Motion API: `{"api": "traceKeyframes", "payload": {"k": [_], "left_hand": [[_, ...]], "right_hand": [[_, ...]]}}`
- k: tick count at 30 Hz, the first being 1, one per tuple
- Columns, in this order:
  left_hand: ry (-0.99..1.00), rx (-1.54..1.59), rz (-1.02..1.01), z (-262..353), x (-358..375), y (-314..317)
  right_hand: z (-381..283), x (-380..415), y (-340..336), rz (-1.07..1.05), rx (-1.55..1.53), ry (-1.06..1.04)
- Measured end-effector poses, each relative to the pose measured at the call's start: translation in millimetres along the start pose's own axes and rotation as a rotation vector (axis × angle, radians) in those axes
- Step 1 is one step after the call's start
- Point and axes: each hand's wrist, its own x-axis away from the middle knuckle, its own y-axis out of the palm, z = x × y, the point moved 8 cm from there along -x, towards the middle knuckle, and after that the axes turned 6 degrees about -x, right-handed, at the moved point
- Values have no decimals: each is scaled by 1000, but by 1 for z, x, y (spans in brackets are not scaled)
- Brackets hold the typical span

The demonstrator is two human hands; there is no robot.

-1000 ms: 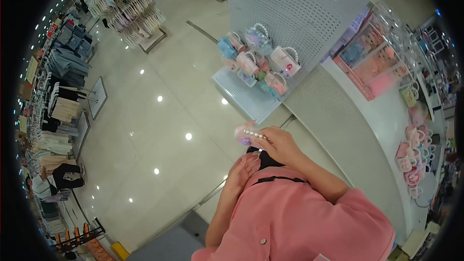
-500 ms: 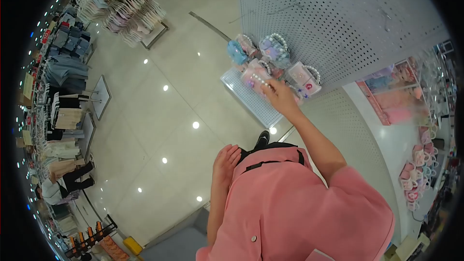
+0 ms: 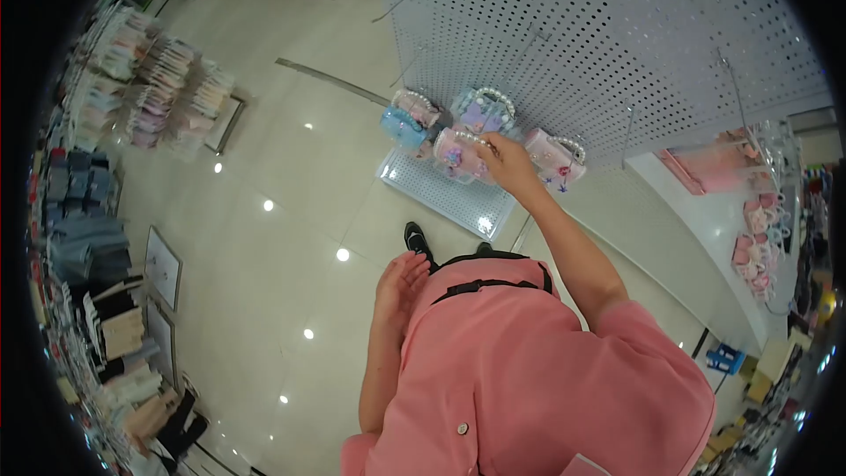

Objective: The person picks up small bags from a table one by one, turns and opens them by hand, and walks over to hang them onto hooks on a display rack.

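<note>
The person's right hand (image 3: 508, 165) pinches the pearl handle (image 3: 474, 140) of a small pink bag (image 3: 454, 152) between thumb and fingers. The bag is in front of the perforated panel (image 3: 564, 70), above its low ledge (image 3: 445, 198) – in among a cluster of similar bags. A blue bag (image 3: 403, 127) sits to one side, a lilac bag (image 3: 484, 113) just behind, and a pale pink bag (image 3: 551, 159) just beyond the wrist.

The left hand (image 3: 404, 282) is near the waist, fingers loosely curled and a little apart, with nothing visible in it. As for progress, the bag is already at the display, but letting go is not yet done (whether a hook carries any of its weight, one cannot tell) – the fingers have hold of the handle.
</note>
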Motion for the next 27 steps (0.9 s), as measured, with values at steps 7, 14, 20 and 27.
{"api": "traceKeyframes", "payload": {"k": [7,14,20,27], "left_hand": [[28,-138,-85,81,-48,-1],[-127,-235,-98,84,-65,-13],[-189,-251,-152,87,-69,-9],[-157,-289,-193,97,-73,-3]], "right_hand": [[11,-10,-1,140,61,94],[17,-18,0,44,4,170],[26,-13,-3,50,-43,184],[10,-20,-14,183,168,77]]}}
